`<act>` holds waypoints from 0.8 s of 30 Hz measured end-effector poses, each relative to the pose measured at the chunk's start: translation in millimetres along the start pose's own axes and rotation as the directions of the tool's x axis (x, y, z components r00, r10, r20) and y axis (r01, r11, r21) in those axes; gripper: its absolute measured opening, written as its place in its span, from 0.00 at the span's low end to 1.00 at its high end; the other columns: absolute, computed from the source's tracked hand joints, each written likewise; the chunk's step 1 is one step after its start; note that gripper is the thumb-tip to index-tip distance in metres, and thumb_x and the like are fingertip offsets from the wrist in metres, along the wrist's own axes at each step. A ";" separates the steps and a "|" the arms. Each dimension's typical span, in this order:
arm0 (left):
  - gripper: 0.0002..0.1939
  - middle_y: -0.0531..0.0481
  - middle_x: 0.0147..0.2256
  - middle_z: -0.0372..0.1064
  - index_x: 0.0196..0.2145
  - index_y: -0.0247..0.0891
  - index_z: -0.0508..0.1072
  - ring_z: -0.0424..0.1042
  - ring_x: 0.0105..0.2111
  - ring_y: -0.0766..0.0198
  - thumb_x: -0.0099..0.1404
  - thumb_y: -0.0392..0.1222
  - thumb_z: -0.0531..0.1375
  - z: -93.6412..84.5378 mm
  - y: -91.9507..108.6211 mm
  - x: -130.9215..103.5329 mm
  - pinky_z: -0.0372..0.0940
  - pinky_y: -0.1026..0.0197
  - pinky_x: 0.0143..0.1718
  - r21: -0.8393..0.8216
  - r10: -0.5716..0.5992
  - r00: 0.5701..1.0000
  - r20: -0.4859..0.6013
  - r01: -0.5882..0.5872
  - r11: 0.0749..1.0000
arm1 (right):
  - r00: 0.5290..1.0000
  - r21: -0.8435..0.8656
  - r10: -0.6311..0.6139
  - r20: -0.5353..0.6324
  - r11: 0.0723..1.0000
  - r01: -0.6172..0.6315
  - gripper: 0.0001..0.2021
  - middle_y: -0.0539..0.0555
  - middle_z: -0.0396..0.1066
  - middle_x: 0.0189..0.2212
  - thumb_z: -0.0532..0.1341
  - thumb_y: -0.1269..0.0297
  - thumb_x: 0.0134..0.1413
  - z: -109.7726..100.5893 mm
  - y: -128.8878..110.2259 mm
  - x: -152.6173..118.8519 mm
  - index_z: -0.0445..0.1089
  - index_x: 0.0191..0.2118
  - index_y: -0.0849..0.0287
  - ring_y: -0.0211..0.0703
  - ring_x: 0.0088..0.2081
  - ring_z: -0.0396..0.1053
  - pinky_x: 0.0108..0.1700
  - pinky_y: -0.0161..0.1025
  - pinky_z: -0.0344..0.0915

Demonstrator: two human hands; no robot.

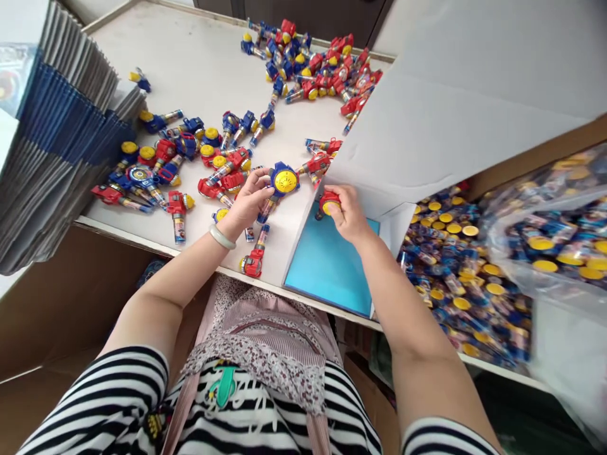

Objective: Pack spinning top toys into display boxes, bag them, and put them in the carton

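Observation:
Closed on a blue toy with a round yellow cap and a clear tube, my left hand [252, 197] is over the table. That blue toy [285, 180] faces up with its yellow side. Inside an open box, my right hand [349, 213] grips a red toy [329, 203] with a yellow cap, close to the box's far left corner. The box has a light blue inner bottom [327, 259] and a raised white lid [455, 95]. A loose red toy [255, 260] lies between my left forearm and the box.
Several red and blue toys [227, 167] are scattered on the white table [199, 57], with a bigger pile [313, 66] at the back. Folded cartons [71, 133] stand stacked at left. Many yellow-capped tubes [459, 272] and a clear plastic bag [559, 234] are at right.

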State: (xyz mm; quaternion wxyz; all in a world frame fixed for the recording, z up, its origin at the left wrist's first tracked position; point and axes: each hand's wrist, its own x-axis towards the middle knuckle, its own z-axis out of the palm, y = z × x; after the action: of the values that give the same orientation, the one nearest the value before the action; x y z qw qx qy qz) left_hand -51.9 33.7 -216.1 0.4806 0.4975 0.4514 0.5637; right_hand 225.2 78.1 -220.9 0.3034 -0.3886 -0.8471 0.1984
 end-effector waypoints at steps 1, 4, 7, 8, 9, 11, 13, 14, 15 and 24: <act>0.29 0.47 0.49 0.69 0.55 0.47 0.60 0.73 0.51 0.56 0.59 0.55 0.61 3.9 2.4 -1.2 0.72 0.56 0.48 -0.010 0.033 0.999 0.003 -0.033 0.999 | 1.000 -0.035 0.008 0.020 0.999 -0.007 0.29 0.63 0.62 0.56 0.49 0.42 0.65 -5.1 -6.0 -0.4 0.61 0.63 0.54 0.55 0.61 0.62 0.66 0.59 0.59; 0.29 0.47 0.51 0.67 0.57 0.48 0.59 0.72 0.53 0.56 0.62 0.55 0.61 27.6 16.7 -7.0 0.71 0.55 0.51 -0.025 0.137 0.990 0.018 -0.137 0.990 | 0.999 -0.112 0.007 -0.054 0.994 -0.013 0.38 0.64 0.57 0.64 0.58 0.37 0.58 -25.0 -39.3 -4.6 0.55 0.67 0.53 0.64 0.66 0.55 0.66 0.66 0.56; 0.30 0.46 0.54 0.66 0.58 0.47 0.62 0.69 0.55 0.54 0.63 0.56 0.63 61.4 37.6 -14.4 0.69 0.55 0.54 0.053 0.195 0.969 0.155 -0.205 0.977 | 0.977 -0.029 -0.013 -0.214 1.000 0.007 0.45 0.62 0.56 0.64 0.65 0.40 0.53 -41.9 -77.8 -9.2 0.48 0.70 0.50 0.63 0.66 0.56 0.64 0.64 0.60; 0.30 0.46 0.55 0.65 0.58 0.47 0.63 0.69 0.56 0.53 0.62 0.57 0.64 69.7 43.5 -15.5 0.69 0.55 0.55 0.079 0.208 0.952 0.223 -0.231 0.970 | 0.970 0.004 -0.007 -0.242 1.000 0.009 0.44 0.61 0.58 0.63 0.66 0.43 0.54 -46.7 -85.8 -10.9 0.48 0.70 0.49 0.62 0.65 0.59 0.63 0.62 0.62; 0.31 0.46 0.55 0.65 0.59 0.47 0.64 0.68 0.57 0.53 0.62 0.57 0.64 74.2 47.6 -15.1 0.68 0.55 0.55 0.104 0.220 0.934 0.283 -0.258 0.960 | 0.965 0.021 0.002 -0.263 1.000 0.004 0.42 0.61 0.59 0.61 0.66 0.45 0.55 -51.6 -89.4 -13.2 0.49 0.69 0.50 0.60 0.64 0.61 0.63 0.61 0.63; 0.33 0.45 0.55 0.65 0.61 0.46 0.62 0.67 0.58 0.52 0.62 0.55 0.65 68.1 48.7 -9.0 0.67 0.54 0.57 0.188 0.236 0.915 0.328 -0.308 0.933 | 0.949 0.005 0.025 -0.315 1.000 -0.025 0.37 0.61 0.61 0.59 0.66 0.50 0.55 -61.4 -82.1 -20.1 0.54 0.66 0.52 0.59 0.62 0.63 0.64 0.60 0.62; 0.33 0.45 0.54 0.65 0.62 0.45 0.61 0.66 0.57 0.52 0.62 0.51 0.66 43.0 39.0 2.6 0.65 0.52 0.58 0.392 0.222 0.942 0.251 -0.309 0.867 | 0.922 -0.052 0.044 -0.384 0.996 -0.070 0.34 0.62 0.61 0.58 0.67 0.54 0.53 -69.6 -58.6 -29.8 0.57 0.64 0.54 0.59 0.60 0.63 0.65 0.61 0.61; 0.32 0.44 0.53 0.66 0.61 0.42 0.62 0.66 0.56 0.52 0.63 0.48 0.66 26.5 30.8 8.9 0.64 0.51 0.60 0.526 0.204 0.960 0.193 -0.276 0.804 | 0.913 -0.086 0.050 -0.405 0.992 -0.093 0.33 0.62 0.61 0.57 0.67 0.56 0.52 -71.8 -43.7 -35.0 0.59 0.62 0.55 0.59 0.60 0.63 0.65 0.62 0.60; 0.29 0.42 0.53 0.66 0.59 0.40 0.63 0.66 0.56 0.50 0.63 0.45 0.65 9.7 21.4 14.4 0.62 0.48 0.61 0.651 0.178 0.973 0.144 -0.228 0.724 | 0.910 -0.118 0.056 -0.411 0.986 -0.114 0.32 0.62 0.62 0.56 0.68 0.58 0.51 -72.2 -28.7 -39.8 0.60 0.61 0.55 0.59 0.59 0.63 0.65 0.63 0.60; 0.07 0.38 0.45 0.71 0.38 0.33 0.72 0.62 0.54 0.40 0.61 0.38 0.63 -39.4 -30.4 9.7 0.44 0.28 0.64 0.978 -0.065 0.991 0.120 -0.106 0.179 | 0.916 -0.173 0.093 -0.391 0.970 -0.172 0.32 0.63 0.62 0.53 0.67 0.59 0.51 -31.8 11.0 -53.4 0.61 0.61 0.58 0.58 0.58 0.63 0.64 0.61 0.60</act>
State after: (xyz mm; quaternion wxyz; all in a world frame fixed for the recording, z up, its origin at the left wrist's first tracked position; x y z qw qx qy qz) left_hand -88.7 46.0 -248.7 0.0713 0.7322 0.6675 0.1153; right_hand 279.8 46.5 -223.0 0.4059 -0.5056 -0.7596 0.0515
